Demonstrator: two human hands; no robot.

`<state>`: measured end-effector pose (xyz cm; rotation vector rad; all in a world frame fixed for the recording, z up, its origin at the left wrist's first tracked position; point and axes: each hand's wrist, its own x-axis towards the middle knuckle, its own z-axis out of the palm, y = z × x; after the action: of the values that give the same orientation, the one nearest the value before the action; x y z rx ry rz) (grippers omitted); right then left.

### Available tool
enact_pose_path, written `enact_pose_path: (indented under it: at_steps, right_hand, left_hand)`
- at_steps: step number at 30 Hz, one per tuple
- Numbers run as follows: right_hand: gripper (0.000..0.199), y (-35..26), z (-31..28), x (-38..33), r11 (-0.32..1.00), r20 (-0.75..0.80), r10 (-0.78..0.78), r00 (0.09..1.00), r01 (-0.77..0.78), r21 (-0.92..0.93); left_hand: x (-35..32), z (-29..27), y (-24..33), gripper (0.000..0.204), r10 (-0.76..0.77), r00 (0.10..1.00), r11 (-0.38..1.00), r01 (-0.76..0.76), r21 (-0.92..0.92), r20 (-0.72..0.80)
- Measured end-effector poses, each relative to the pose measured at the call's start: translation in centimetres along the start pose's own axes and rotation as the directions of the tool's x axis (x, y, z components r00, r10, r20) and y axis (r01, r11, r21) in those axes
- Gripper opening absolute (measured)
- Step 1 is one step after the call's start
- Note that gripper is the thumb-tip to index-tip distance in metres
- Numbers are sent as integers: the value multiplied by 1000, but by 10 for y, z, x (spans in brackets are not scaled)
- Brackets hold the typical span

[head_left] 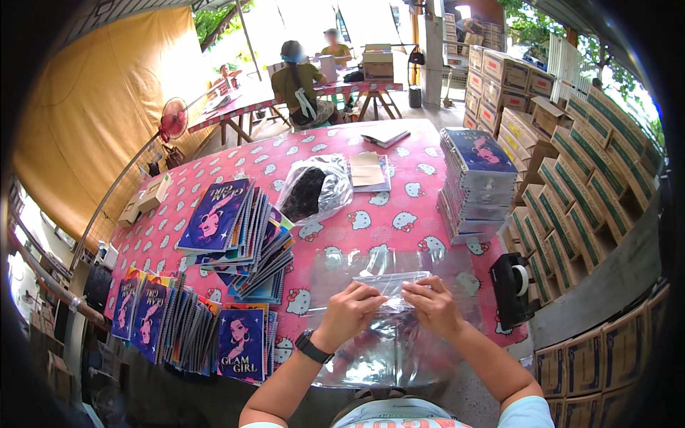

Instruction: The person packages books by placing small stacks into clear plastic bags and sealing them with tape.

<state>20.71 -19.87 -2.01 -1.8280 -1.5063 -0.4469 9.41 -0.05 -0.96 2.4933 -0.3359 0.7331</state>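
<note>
My left hand [349, 308], with a dark watch on its wrist, and my right hand [434, 305] both pinch a clear plastic bag [389, 280] between thumb and fingers, one at each side. Its upper part looks folded into a narrow band. Beneath my hands, more clear plastic sheets [371, 357] lie spread at the table's near edge. Just right of them stands a black tape dispenser [508, 289] with a pale roll. To the left, spiral notebooks [217, 217] with purple girl-picture covers are piled up, and a row of notebooks [189, 328] leans nearer me.
A tall stack of plastic-wrapped notebooks [478, 185] rises at the right of the pink table [407, 221]. A clear bag with black contents [310, 192] and a brown card [366, 170] lie beyond my hands. Cardboard cartons [571, 207] line the right side. Other people sit at a far table.
</note>
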Motion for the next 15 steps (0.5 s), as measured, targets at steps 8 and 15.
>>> enact_pose_path:
  at_steps: [8,15]
  right_hand:
    - [28,0,-7,29,995,236,86,968,-96,32]
    - [20,-4,-2,25,962,32,-30,999,38,-269]
  left_hand:
    - [15,-4,-1,31,-22,991,997,31,-68,130]
    - [11,-2,10,33,52,998,941,-40,335,-29]
